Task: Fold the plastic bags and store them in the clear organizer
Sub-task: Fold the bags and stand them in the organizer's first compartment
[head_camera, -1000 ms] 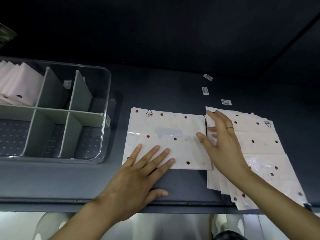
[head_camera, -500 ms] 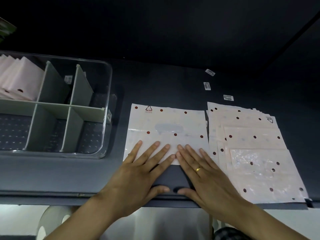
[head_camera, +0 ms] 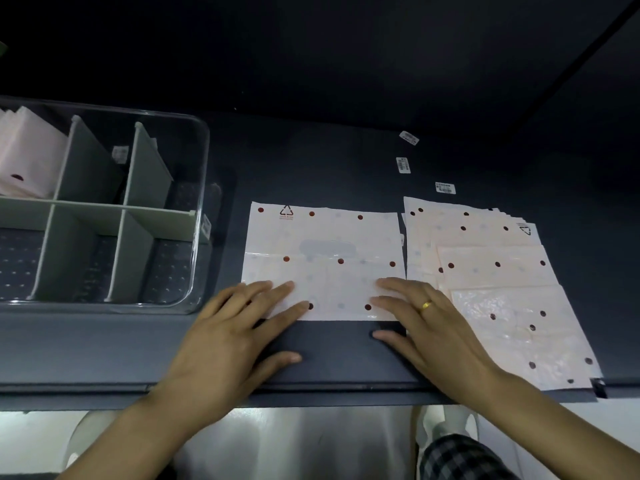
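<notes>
Your two hands are sliding apart along the near edge of the plastic bag (head_camera: pixel 323 261); before, they were side by side. Your left hand (head_camera: pixel 225 337) and right hand (head_camera: pixel 433 327) are lying flat, fingers straight. The bag is lying on the bench (head_camera: pixel 329 161), long side running left to right. The clear organizer (head_camera: pixel 199 188) is holding folded bags (head_camera: pixel 26 157) in its far-left compartment.

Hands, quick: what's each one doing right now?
Left hand: open, fingers flat, pressing the near left edge of the white red-dotted plastic bag.
Right hand: open, fingers flat, pressing the same bag's near right edge.
</notes>
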